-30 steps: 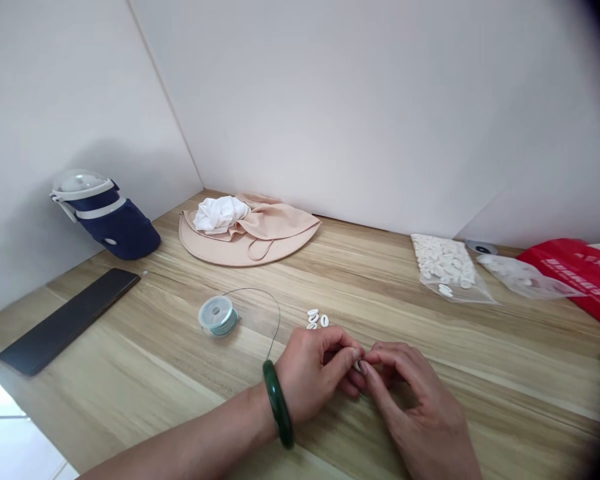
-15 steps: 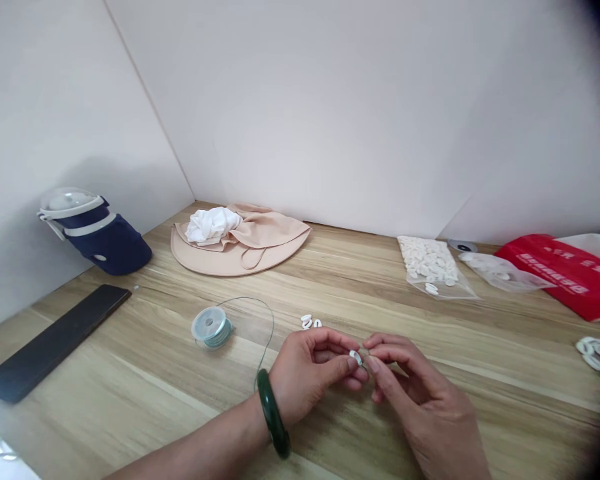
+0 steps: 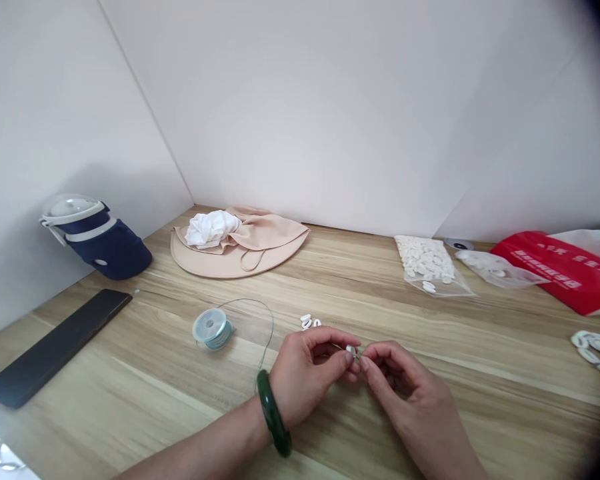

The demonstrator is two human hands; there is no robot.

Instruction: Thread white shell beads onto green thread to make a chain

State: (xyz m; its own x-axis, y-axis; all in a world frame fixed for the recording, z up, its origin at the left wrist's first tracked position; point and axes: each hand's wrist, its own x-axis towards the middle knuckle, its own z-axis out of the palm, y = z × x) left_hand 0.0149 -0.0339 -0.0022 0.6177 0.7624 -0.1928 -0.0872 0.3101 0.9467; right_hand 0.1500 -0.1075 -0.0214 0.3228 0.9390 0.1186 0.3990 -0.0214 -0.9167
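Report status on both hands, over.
Left hand and right hand pinching white shell bead; thin cord curves from spool behind left wrist; loose shells just beyond.

One head-worn camera is looking forward and down from above, close over the person's left hand point(image 3: 305, 373) and right hand point(image 3: 415, 407), facing the counter point(image 3: 480, 407) and the white walls point(image 3: 330, 113) behind it.
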